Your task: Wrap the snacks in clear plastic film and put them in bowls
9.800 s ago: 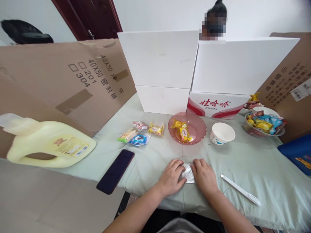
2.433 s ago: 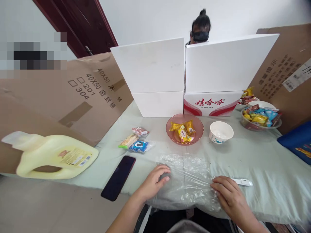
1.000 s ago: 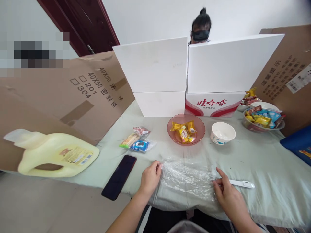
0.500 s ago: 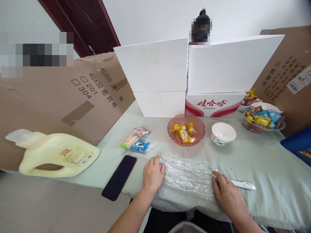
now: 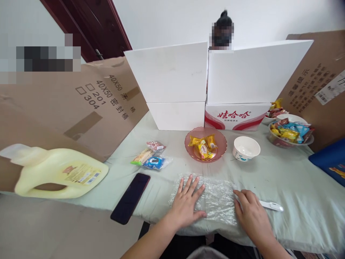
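Observation:
A crinkled sheet of clear bubble wrap lies flat near the front edge of the cloth-covered table. My left hand rests palm down on its left part, fingers spread. At the sheet's right edge, my right hand has its fingers curled and pressed together on the plastic; its fingertips are partly hidden. A white handle sticks out beyond the right hand, its other end covered by that hand. Behind the sheet stand a pink glass bowl with several yellow-wrapped snacks and a white paper bowl.
Left of the sheet are a black phone, several packaged items and a yellow jug on its side. White boxes stand at the back, with a person's head behind. Filled snack bowls and a blue object sit right.
My left hand has moved right from the sheet's left edge onto its surface, and its fingers have spread. My right hand stays at the right edge.

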